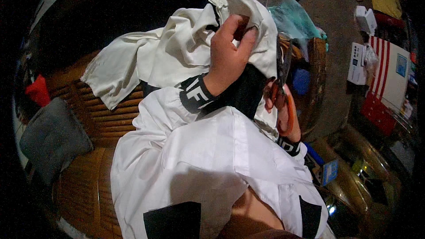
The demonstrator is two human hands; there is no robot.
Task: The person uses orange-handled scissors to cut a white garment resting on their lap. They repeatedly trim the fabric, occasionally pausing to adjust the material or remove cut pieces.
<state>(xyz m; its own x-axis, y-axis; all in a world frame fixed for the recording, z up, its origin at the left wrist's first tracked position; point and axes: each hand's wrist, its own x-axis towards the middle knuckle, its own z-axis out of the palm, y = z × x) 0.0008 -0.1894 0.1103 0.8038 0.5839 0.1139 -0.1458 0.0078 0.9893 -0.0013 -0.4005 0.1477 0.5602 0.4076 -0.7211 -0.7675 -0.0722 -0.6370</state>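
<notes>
White jacket (199, 150) with black trim

A straight front placket (241, 146) runs down the jacket. Left of the placket, a loose, creased white sleeve (152, 110) gathers into a black cuff (193, 94) with bold white lettering; right of it, a matching cuff (290, 145) shows partly. Below, straight-edged black panels (172, 219) flank the placket.

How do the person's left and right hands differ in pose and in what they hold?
The left hand grips white cloth, while the right hand holds orange-handled scissors. The left hand shows its back, fingers bent; the right hand is partly covered by the scissors. The left hand is higher in the picture; the right hand is lower and further right. Both wear dark cuffs with white lettering.
</notes>
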